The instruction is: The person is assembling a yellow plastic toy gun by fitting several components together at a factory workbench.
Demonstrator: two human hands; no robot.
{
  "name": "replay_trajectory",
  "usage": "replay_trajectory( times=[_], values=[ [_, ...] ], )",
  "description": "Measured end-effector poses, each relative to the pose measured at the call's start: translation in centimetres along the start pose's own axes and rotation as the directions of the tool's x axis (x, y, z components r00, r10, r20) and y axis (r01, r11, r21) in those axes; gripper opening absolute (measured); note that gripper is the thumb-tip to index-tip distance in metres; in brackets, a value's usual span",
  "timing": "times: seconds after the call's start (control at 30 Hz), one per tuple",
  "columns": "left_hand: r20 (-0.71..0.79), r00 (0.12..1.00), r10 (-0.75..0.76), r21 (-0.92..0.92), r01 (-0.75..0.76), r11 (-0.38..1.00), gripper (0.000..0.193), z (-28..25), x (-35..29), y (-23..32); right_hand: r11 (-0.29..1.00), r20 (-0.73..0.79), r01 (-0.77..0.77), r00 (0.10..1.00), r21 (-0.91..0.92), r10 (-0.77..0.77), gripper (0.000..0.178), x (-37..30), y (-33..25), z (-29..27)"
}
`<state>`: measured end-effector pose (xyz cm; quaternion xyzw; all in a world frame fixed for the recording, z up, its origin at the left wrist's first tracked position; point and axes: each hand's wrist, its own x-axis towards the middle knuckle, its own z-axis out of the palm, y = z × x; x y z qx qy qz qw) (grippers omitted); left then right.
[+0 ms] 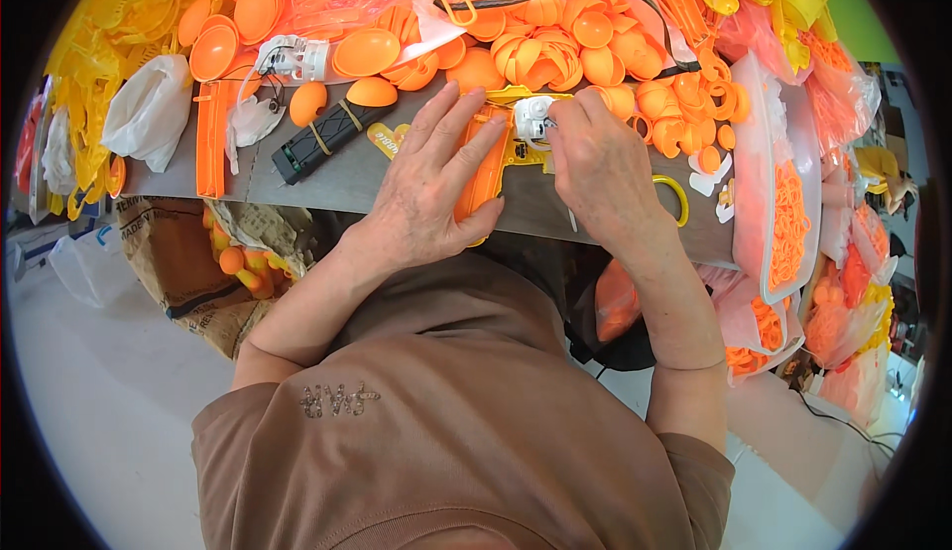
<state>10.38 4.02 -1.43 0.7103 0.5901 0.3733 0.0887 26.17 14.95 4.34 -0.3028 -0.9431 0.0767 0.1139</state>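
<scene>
My left hand (426, 173) lies over an orange plastic shell (483, 178), its fingers spread and its thumb at the shell's near end, steadying it. At the far end of the shell sits a small white mechanism (533, 117) against a yellow plastic part (524, 155). My right hand (605, 168) is closed, its fingertips pinched at the white mechanism's right side; the fingers partly hide what they grip. Left of my left hand are a black rectangular device (332, 140) wrapped with rubber bands and a yellow cloud-shaped tag (387, 139).
Orange half-round shells (540, 59) are heaped at the back. A second white mechanism (295, 59) and an upright orange shell (211, 138) are at left. A yellow ring-shaped handle (673, 201) lies right of my right hand. A translucent bin (749, 193) holds orange rings (788, 228).
</scene>
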Motion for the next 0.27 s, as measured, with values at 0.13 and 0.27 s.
replay_trajectory(
  times=[0.13,0.27],
  values=[
    [-0.002,1.0,0.006,-0.004,-0.006,1.0,0.072,-0.01,-0.01,-0.02,0.98,0.034,0.141,0.99,-0.138,-0.138,0.016,0.14,-0.03,-0.26],
    [-0.003,1.0,0.005,-0.019,-0.005,1.0,0.072,0.01,-0.01,-0.11,0.973,0.059,0.17,0.985,-0.153,-0.162,0.01,0.32,-0.01,-0.24]
  ],
)
